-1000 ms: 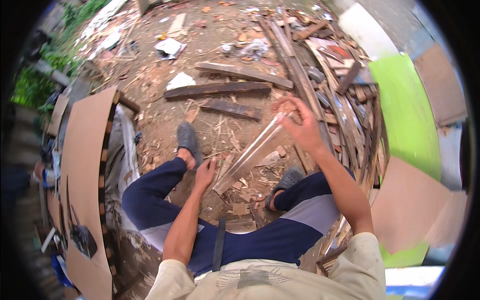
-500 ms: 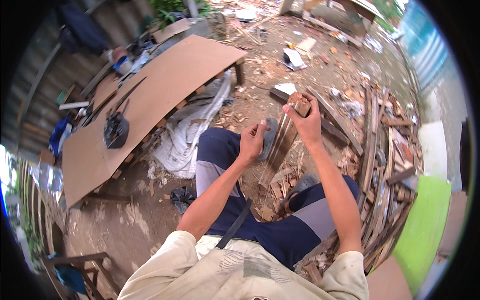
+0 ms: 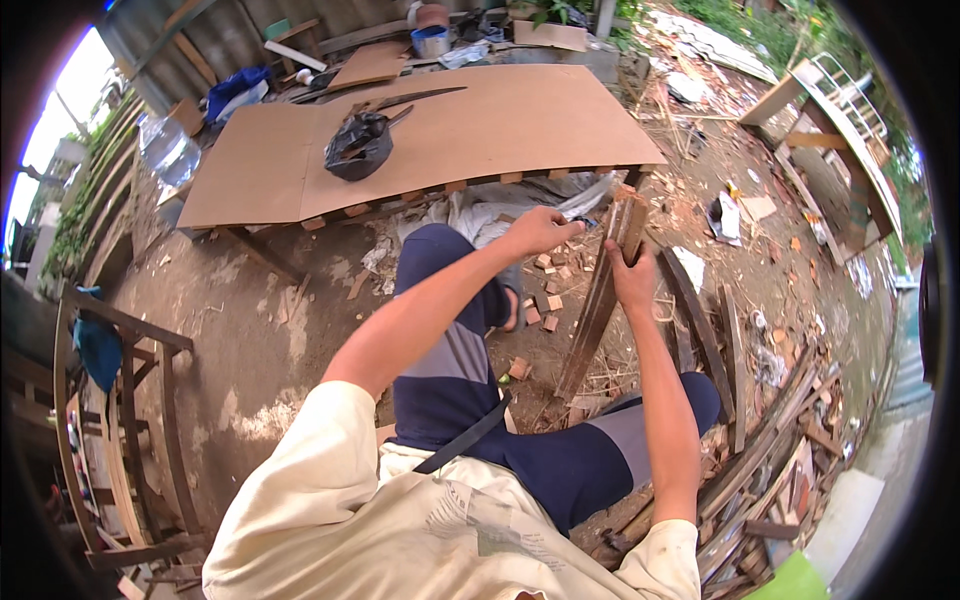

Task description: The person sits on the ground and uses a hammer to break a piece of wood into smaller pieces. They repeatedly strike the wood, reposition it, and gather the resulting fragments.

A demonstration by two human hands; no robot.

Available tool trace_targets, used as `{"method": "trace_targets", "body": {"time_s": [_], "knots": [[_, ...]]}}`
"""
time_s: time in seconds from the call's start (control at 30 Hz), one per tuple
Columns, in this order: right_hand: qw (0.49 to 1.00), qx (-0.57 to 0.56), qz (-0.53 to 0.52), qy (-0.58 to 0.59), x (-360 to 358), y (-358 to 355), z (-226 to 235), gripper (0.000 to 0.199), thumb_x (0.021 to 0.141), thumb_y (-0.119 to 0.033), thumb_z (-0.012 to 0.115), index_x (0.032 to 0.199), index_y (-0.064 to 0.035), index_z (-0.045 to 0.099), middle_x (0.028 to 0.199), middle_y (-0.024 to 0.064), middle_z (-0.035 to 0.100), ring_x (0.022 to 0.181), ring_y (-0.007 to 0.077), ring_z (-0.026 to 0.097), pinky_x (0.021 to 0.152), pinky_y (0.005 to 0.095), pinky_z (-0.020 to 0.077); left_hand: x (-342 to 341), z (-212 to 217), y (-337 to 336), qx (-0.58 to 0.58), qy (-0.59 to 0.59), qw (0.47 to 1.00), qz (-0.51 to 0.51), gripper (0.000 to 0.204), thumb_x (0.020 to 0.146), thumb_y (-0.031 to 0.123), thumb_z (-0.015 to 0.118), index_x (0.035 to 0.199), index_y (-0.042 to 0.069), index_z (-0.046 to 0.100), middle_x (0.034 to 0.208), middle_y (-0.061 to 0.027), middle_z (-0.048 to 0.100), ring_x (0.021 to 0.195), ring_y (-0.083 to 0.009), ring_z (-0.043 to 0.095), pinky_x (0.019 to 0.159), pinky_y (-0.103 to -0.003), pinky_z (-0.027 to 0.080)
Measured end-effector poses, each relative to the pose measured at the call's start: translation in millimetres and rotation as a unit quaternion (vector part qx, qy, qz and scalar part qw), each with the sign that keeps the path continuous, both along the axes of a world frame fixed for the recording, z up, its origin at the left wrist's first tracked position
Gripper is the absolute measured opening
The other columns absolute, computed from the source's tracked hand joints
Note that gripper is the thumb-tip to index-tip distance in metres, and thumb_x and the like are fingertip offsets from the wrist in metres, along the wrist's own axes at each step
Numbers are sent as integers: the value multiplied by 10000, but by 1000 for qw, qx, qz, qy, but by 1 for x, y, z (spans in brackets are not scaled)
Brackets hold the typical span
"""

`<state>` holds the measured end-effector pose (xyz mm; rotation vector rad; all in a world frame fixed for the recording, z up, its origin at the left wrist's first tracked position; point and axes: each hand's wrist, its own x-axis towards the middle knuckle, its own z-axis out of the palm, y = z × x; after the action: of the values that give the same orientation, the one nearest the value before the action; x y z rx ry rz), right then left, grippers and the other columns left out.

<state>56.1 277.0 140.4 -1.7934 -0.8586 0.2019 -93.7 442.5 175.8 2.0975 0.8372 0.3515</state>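
A long, rough-ended wooden beam (image 3: pixel 597 322) leans upright between my legs, its lower end on the littered ground. My right hand (image 3: pixel 632 275) is wrapped around it just below the top end, thumb on the face toward me. To the left of the beam's upper part, my left hand (image 3: pixel 543 231) is held in the air, apart from the wood. Its fingers are drawn together in a pinch. A small dark bit shows by the fingertips, too small to name.
A low table topped with a brown board (image 3: pixel 490 120) stands ahead, carrying a black plastic bag (image 3: pixel 358 146). Small wood blocks (image 3: pixel 545 300) lie near my foot. Scrap timber (image 3: pixel 770 440) is heaped at right. A wooden frame (image 3: pixel 125 330) stands at left.
The view has swung left, showing more of the table. My right hand has shifted down from the beam's top end. My left hand now reaches farther forward, fingers still closed.
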Motion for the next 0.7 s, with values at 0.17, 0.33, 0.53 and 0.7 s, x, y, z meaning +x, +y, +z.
{"method": "trace_targets", "body": {"time_s": [0.17, 0.33, 0.53, 0.7], "knots": [[996, 78, 31, -38, -7, 76, -16, 644, 885, -482, 724, 1204, 45, 539, 986, 215, 690, 892, 325, 688, 787, 400, 522, -13, -30, 101, 29, 131, 991, -8, 536, 838, 555, 662, 951, 40, 757, 895, -164, 726, 873, -303, 694, 803, -422, 534], [989, 44, 139, -18, -23, 213, -19, 634, 914, -496, 683, 1266, 17, 560, 975, 222, 701, 916, 320, 699, 789, 387, 528, -44, -70, 188, 30, 104, 983, 146, 483, 838, 497, 672, 1020, 53, 733, 1014, -162, 727, 1002, -333, 683, 894, -422, 522], [982, 11, 184, -33, -36, 372, -47, 635, 915, -543, 654, 1248, -5, 594, 950, 244, 700, 916, 380, 692, 793, 429, 524, -73, -102, 325, 114, 44, 970, 212, 443, 873, 391, 662, 1139, 37, 675, 1015, -169, 723, 982, -323, 693, 865, -412, 532], [976, -87, 201, -10, -14, 415, -89, 682, 923, -630, 566, 1199, -10, 638, 979, 233, 705, 976, 393, 674, 881, 456, 493, -99, -100, 434, 318, 73, 931, 166, 362, 894, 323, 609, 1126, 52, 665, 1084, -186, 697, 1042, -347, 663, 895, -457, 527]]}}
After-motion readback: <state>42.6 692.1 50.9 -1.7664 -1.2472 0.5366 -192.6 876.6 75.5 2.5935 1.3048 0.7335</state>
